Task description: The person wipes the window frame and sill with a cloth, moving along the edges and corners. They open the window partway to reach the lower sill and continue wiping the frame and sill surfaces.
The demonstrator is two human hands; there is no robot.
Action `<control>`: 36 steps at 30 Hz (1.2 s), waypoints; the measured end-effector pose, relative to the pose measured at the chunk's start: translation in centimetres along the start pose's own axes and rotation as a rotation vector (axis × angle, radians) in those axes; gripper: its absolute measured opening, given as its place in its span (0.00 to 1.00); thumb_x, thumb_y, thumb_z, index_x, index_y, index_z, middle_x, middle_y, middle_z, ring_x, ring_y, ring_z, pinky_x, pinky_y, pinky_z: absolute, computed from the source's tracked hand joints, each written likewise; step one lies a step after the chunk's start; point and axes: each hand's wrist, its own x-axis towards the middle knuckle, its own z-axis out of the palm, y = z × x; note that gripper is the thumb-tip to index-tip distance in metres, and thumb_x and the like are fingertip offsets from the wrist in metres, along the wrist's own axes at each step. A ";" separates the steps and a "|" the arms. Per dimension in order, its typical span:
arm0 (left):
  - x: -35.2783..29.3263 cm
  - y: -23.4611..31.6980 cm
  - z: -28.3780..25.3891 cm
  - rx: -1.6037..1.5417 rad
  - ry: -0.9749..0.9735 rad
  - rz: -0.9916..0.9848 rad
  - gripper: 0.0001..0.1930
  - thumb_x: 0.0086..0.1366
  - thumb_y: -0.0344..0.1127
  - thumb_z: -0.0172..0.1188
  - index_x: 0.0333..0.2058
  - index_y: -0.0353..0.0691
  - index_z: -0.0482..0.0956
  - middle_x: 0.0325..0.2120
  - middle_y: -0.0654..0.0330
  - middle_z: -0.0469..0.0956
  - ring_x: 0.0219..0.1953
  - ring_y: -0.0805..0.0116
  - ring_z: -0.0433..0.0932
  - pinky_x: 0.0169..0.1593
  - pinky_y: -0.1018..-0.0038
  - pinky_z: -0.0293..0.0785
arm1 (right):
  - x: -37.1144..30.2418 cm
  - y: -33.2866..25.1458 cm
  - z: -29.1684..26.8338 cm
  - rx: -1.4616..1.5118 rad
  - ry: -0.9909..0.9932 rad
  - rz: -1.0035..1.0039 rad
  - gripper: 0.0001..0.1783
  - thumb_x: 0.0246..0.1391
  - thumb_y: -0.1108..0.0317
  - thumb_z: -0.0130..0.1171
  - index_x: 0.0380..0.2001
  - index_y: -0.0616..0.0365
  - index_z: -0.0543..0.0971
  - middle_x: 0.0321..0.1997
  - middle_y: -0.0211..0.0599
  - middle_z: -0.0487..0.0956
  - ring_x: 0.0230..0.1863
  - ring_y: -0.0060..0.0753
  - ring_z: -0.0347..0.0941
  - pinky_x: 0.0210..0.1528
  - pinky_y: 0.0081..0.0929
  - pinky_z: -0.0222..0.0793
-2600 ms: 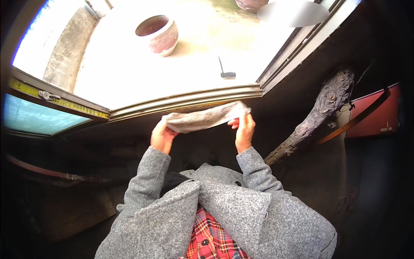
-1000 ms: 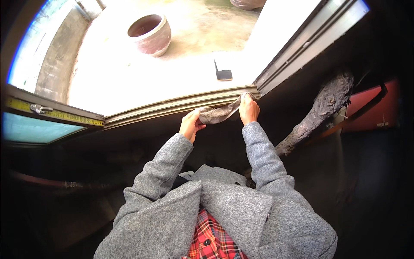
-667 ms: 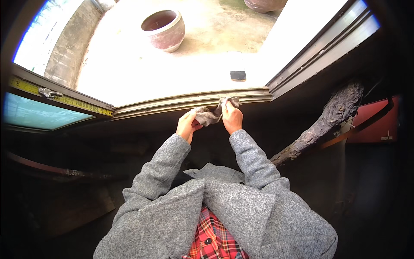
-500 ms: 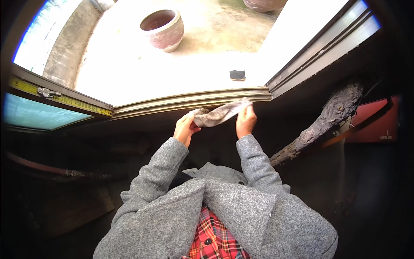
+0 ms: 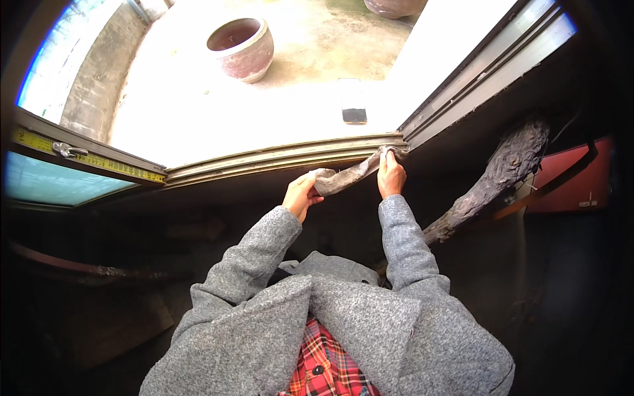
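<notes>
A dirty greyish-white cloth [image 5: 347, 179] stretches between both hands, sagging a little in the middle. My left hand [image 5: 302, 195] is closed on its left end, just on the near side of the metal window track [image 5: 277, 156]. Its other end is pinched by my right hand [image 5: 391, 174], whose fingertips are at the right end of the track, by the corner where the upright frame [image 5: 456, 86] begins. Whether the cloth presses on the metal there I cannot tell.
A pale-rimmed reddish pot [image 5: 244, 53] stands outside on the ground, and a small dark-and-white rectangular object [image 5: 354, 115] lies beyond the track. On the left is a sliding sash with a latch [image 5: 64, 150]. A rough log [image 5: 495, 178] slants at my right, before a red panel [image 5: 571, 175].
Both hands have moved right with the cloth. My right hand's end has gone from in front of the track to its right corner.
</notes>
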 end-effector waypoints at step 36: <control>-0.5 0.9 1.3 0.033 -0.035 0.039 0.15 0.69 0.42 0.47 0.48 0.44 0.75 0.39 0.65 0.78 0.38 0.75 0.76 0.40 0.74 0.72 | -1.2 -3.4 -0.3 0.562 -0.158 -0.098 0.08 0.58 0.70 0.51 0.31 0.66 0.74 0.19 0.42 0.70 0.21 0.27 0.65 0.24 0.27 0.61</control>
